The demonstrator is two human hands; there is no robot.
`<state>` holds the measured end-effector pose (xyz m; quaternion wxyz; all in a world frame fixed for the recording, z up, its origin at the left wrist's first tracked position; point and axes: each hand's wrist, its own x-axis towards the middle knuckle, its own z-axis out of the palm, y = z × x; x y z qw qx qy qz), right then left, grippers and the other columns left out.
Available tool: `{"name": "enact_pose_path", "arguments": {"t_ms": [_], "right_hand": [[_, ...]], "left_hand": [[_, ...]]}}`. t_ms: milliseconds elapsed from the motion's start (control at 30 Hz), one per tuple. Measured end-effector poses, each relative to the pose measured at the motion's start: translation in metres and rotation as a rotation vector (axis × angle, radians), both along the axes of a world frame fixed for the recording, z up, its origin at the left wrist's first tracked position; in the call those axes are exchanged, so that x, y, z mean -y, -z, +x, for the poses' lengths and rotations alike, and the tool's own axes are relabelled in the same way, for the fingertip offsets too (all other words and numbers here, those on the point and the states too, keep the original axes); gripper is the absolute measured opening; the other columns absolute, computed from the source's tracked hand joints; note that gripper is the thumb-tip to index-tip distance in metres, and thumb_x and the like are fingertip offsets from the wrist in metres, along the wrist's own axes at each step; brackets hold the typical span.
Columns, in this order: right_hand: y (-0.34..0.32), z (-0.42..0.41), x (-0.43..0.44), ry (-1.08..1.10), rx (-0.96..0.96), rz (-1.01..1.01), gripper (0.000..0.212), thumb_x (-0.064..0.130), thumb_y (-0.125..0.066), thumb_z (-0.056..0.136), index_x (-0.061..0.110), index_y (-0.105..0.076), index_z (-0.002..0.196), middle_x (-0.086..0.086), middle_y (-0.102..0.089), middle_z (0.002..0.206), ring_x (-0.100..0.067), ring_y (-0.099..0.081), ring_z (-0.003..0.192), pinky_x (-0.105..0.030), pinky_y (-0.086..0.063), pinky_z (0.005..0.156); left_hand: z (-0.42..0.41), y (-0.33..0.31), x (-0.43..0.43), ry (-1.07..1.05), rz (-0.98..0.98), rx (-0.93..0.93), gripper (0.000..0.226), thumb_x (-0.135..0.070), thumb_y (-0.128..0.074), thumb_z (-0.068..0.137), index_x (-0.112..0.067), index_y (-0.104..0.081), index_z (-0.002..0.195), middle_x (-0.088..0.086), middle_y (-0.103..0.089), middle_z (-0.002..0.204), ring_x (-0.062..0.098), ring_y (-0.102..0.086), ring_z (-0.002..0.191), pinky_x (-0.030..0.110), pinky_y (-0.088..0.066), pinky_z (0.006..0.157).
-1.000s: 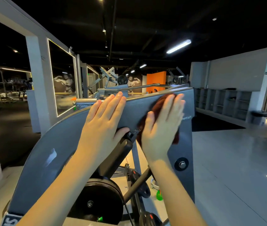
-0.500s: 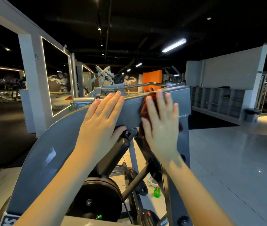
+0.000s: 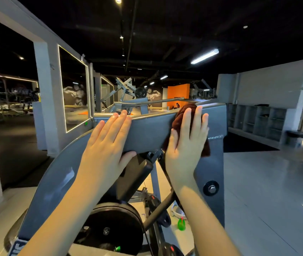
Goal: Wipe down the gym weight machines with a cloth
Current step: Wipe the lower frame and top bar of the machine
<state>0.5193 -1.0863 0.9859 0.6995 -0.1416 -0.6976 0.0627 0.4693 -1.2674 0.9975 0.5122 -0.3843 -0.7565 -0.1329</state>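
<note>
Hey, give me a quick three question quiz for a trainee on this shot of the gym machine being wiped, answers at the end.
1. Which hand presses the dark red cloth against the grey machine frame? A) the left B) the right C) both
2. True or false: the left hand grips a second cloth.
3. Fill in: the green spray bottle stands on the ____ under the machine.

Key:
1. B, the right hand.
2. False; it rests bare on the frame.
3. floor
</note>
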Motion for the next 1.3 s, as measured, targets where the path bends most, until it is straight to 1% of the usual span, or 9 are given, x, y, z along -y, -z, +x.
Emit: {"name": "enact_pose_path", "arguments": {"t_ms": [100, 200, 367, 533, 700, 900, 1033, 1233, 1300], "right_hand": [[0.02, -0.008, 0.027, -0.072, 0.164, 0.25, 0.048, 0.035, -0.025, 0.104, 0.019, -0.022, 0.149, -0.009, -0.019, 0.156, -0.029, -0.012, 0.147, -0.039, -0.002, 0.121], [0.012, 0.007, 0.002, -0.024, 0.282, 0.496, 0.053, 0.028, -0.038, 0.097, 0.019, -0.026, 0.147, -0.008, -0.023, 0.155, -0.03, -0.019, 0.144, -0.039, -0.005, 0.12], [-0.008, -0.004, 0.02, -0.056, 0.049, 0.081, 0.054, 0.024, -0.036, 0.097, 0.018, -0.023, 0.149, -0.011, -0.023, 0.157, -0.03, -0.014, 0.146, -0.039, -0.005, 0.12], [0.006, 0.002, 0.014, -0.005, 0.307, 0.549, 0.052, 0.027, -0.035, 0.097, 0.017, -0.025, 0.147, -0.009, -0.019, 0.155, -0.031, -0.017, 0.144, -0.038, -0.001, 0.12], [-0.004, -0.008, 0.029, -0.033, 0.068, 0.1, 0.05, 0.028, -0.032, 0.101, 0.016, -0.023, 0.148, -0.013, -0.021, 0.157, -0.032, -0.013, 0.145, -0.042, -0.004, 0.12], [0.021, -0.005, 0.034, 0.01, 0.35, 0.622, 0.05, 0.03, -0.036, 0.098, 0.019, -0.029, 0.147, -0.008, -0.025, 0.157, -0.031, -0.021, 0.143, -0.043, -0.009, 0.119], [0.002, -0.013, 0.051, -0.053, 0.118, 0.185, 0.047, 0.032, -0.028, 0.103, 0.017, -0.027, 0.148, -0.014, -0.025, 0.157, -0.033, -0.015, 0.146, -0.038, -0.001, 0.121], [0.027, -0.021, 0.07, 0.019, 0.376, 0.624, 0.058, 0.032, -0.041, 0.094, 0.019, -0.025, 0.148, -0.009, -0.02, 0.156, -0.032, -0.017, 0.144, -0.04, 0.001, 0.12], [0.014, -0.02, 0.06, 0.034, 0.268, 0.486, 0.055, 0.03, -0.04, 0.095, 0.017, -0.029, 0.147, -0.012, -0.025, 0.155, -0.033, -0.018, 0.144, -0.039, 0.001, 0.12]], "left_hand": [[-0.002, 0.0, 0.001, 0.018, -0.007, 0.017, 0.082, -0.032, -0.073, 0.077, -0.003, -0.035, 0.144, 0.015, -0.038, 0.149, 0.031, -0.033, 0.137, 0.039, -0.016, 0.113], [-0.003, 0.0, 0.003, 0.029, -0.02, 0.026, 0.082, -0.033, -0.071, 0.077, -0.003, -0.035, 0.144, 0.015, -0.038, 0.149, 0.031, -0.035, 0.137, 0.039, -0.017, 0.113], [0.0, -0.001, 0.003, 0.034, -0.027, 0.07, 0.081, -0.033, -0.072, 0.077, -0.005, -0.036, 0.144, 0.012, -0.038, 0.15, 0.03, -0.036, 0.138, 0.045, -0.026, 0.114], [0.0, 0.0, 0.014, 0.06, -0.049, 0.096, 0.074, -0.028, -0.069, 0.084, -0.006, -0.035, 0.146, 0.011, -0.037, 0.151, 0.025, -0.032, 0.14, 0.037, -0.017, 0.116], [0.001, 0.007, 0.04, 0.085, -0.004, 0.203, 0.065, -0.043, -0.036, 0.092, -0.009, -0.032, 0.147, 0.008, -0.036, 0.151, 0.023, -0.032, 0.139, 0.04, -0.019, 0.113], [0.002, 0.01, 0.064, 0.135, -0.019, 0.264, 0.065, -0.043, -0.031, 0.093, -0.006, -0.035, 0.145, 0.009, -0.039, 0.15, 0.026, -0.037, 0.137, 0.038, -0.021, 0.111], [0.0, 0.016, 0.078, 0.2, 0.059, 0.369, 0.066, -0.049, -0.029, 0.092, -0.016, -0.028, 0.149, -0.001, -0.032, 0.153, 0.013, -0.028, 0.14, 0.016, -0.012, 0.111], [-0.004, 0.019, 0.082, 0.278, 0.092, 0.418, 0.065, -0.053, -0.024, 0.093, -0.022, -0.024, 0.149, -0.011, -0.023, 0.154, -0.005, -0.013, 0.137, -0.001, -0.001, 0.106], [-0.006, 0.02, 0.086, 0.286, 0.114, 0.436, 0.061, -0.051, -0.027, 0.094, -0.025, -0.024, 0.149, -0.012, -0.025, 0.154, -0.006, -0.014, 0.137, -0.002, -0.002, 0.104]]}}
